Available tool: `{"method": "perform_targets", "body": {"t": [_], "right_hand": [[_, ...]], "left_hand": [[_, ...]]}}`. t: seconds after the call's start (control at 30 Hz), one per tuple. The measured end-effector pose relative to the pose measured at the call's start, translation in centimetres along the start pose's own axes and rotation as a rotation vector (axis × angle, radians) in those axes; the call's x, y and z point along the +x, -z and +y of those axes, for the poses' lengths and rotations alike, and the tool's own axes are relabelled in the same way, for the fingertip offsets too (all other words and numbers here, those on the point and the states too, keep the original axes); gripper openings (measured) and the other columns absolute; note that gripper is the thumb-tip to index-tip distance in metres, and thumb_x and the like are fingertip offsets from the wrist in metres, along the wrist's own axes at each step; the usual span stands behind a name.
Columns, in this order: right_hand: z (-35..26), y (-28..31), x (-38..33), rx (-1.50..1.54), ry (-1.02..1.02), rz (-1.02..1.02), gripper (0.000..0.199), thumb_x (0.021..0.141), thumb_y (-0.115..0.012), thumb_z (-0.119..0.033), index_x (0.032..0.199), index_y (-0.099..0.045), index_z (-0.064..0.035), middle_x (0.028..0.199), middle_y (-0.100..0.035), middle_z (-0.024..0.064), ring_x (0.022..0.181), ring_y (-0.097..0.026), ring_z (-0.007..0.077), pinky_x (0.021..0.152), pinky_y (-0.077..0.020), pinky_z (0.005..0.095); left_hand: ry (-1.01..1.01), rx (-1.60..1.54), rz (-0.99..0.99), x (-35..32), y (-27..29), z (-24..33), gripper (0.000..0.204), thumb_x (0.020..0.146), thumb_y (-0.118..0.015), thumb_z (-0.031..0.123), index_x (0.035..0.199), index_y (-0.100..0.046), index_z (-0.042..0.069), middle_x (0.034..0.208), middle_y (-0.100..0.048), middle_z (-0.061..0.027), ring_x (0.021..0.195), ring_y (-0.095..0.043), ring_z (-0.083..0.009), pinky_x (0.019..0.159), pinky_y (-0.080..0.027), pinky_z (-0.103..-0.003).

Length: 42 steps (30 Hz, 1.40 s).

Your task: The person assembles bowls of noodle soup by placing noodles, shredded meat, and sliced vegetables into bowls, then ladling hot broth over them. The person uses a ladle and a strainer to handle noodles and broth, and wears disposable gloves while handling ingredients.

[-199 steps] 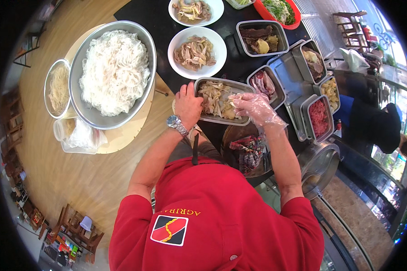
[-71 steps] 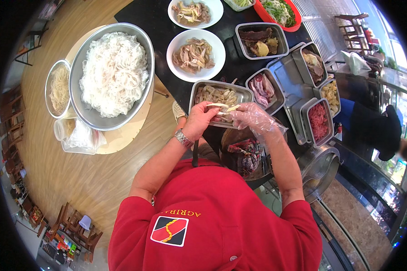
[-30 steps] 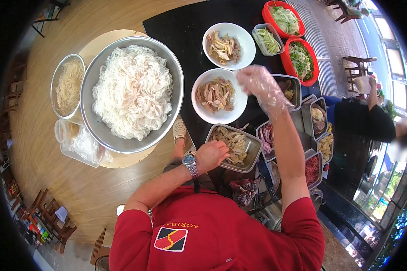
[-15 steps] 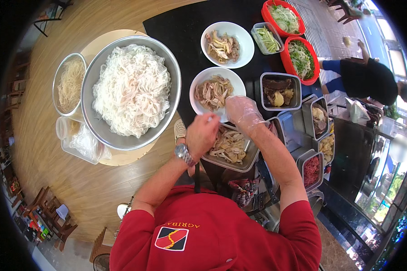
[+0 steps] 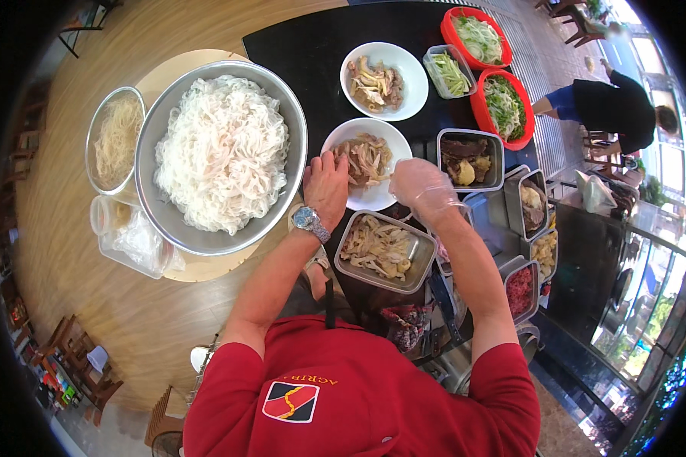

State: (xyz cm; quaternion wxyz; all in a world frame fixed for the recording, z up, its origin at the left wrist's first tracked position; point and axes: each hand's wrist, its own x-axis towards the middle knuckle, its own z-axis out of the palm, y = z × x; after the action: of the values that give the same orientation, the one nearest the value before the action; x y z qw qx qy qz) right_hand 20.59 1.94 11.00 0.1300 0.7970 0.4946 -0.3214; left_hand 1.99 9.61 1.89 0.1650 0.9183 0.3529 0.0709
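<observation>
A white bowl (image 5: 370, 200) with noodles and sliced chicken (image 5: 367, 156) stands on the black table in front of me. My left hand (image 5: 328, 189), bare and with a wristwatch, grips its left rim, fingertips reaching over the edge. At the bowl's right rim is my right hand (image 5: 421, 189) in a clear plastic glove, its fingers bent against the edge and partly hidden. Nearer to me sits a metal tray (image 5: 421, 255) of shredded chicken (image 5: 377, 245). Farther back stands a second white bowl (image 5: 410, 76), also with meat in it.
A large metal basin (image 5: 301, 137) of white noodles stands left, beside a smaller bowl of thin noodles (image 5: 117, 143). At right are red baskets (image 5: 527, 114) of vegetables, a tray of dark meat (image 5: 471, 158) and several metal containers. Another person (image 5: 613, 107) stands beyond.
My left hand has moved from above the chicken tray to the near bowl's left rim. My right hand has shifted slightly right along the bowl's edge. The person beyond has moved.
</observation>
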Motion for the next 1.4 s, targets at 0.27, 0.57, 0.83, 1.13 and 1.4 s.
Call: {"method": "perform_targets", "body": {"t": [0.27, 0.57, 0.83, 1.13, 1.4], "right_hand": [[-1.5, 0.0, 0.9, 0.423, 0.136, 0.23, 0.041, 0.094, -0.059, -0.038, 0.104, -0.074, -0.0016, 0.098, -0.072, 0.0258, 0.099, -0.071, 0.0419, 0.09, -0.0541, 0.0514], [0.3, -2.4, 5.8, 0.061, 0.18, 0.494, 0.029, 0.098, -0.049, -0.02, 0.092, -0.072, -0.002, 0.089, -0.073, 0.0224, 0.088, -0.073, 0.0386, 0.08, -0.057, 0.0511], [0.2, -1.2, 6.1, -0.056, 0.059, 0.285, 0.022, 0.086, -0.061, -0.013, 0.093, -0.076, 0.0008, 0.09, -0.074, 0.0244, 0.089, -0.075, 0.0383, 0.08, -0.0587, 0.0492], [0.3, -1.2, 5.1, 0.02, 0.21, 0.387, 0.023, 0.095, -0.057, -0.018, 0.103, -0.074, -0.0056, 0.102, -0.074, 0.0248, 0.097, -0.074, 0.0348, 0.084, -0.058, 0.0473], [-0.5, 0.7, 4.9, 0.406, 0.065, 0.165, 0.037, 0.09, -0.057, -0.024, 0.116, -0.073, -0.0025, 0.109, -0.073, 0.0237, 0.104, -0.071, 0.041, 0.095, -0.0546, 0.046]], "left_hand": [[-0.006, -0.139, -0.027, -0.6, 0.6, -0.5, 0.035, 0.09, -0.07, 0.017, 0.123, -0.063, 0.008, 0.111, -0.059, -0.0113, 0.104, -0.056, -0.0327, 0.09, -0.048, -0.047], [-0.139, -0.212, 0.034, -1.7, 1.0, 0.5, 0.038, 0.087, -0.073, 0.015, 0.124, -0.066, 0.01, 0.112, -0.059, -0.0096, 0.103, -0.057, -0.0305, 0.089, -0.048, -0.047], [-0.146, -0.103, -0.013, -0.7, -0.3, -0.1, 0.034, 0.087, -0.071, 0.017, 0.12, -0.07, 0.011, 0.113, -0.057, -0.0086, 0.11, -0.055, -0.0291, 0.09, -0.047, -0.046], [-0.132, -0.091, -0.097, -0.8, 0.2, 0.0, 0.032, 0.088, -0.068, 0.013, 0.119, -0.07, 0.01, 0.117, -0.058, -0.0093, 0.111, -0.056, -0.0302, 0.092, -0.047, -0.045], [-0.076, -0.391, 0.058, -3.3, 1.4, -0.3, 0.037, 0.086, -0.074, 0.009, 0.123, -0.069, 0.008, 0.116, -0.061, -0.0109, 0.105, -0.058, -0.0331, 0.091, -0.049, -0.044]]}}
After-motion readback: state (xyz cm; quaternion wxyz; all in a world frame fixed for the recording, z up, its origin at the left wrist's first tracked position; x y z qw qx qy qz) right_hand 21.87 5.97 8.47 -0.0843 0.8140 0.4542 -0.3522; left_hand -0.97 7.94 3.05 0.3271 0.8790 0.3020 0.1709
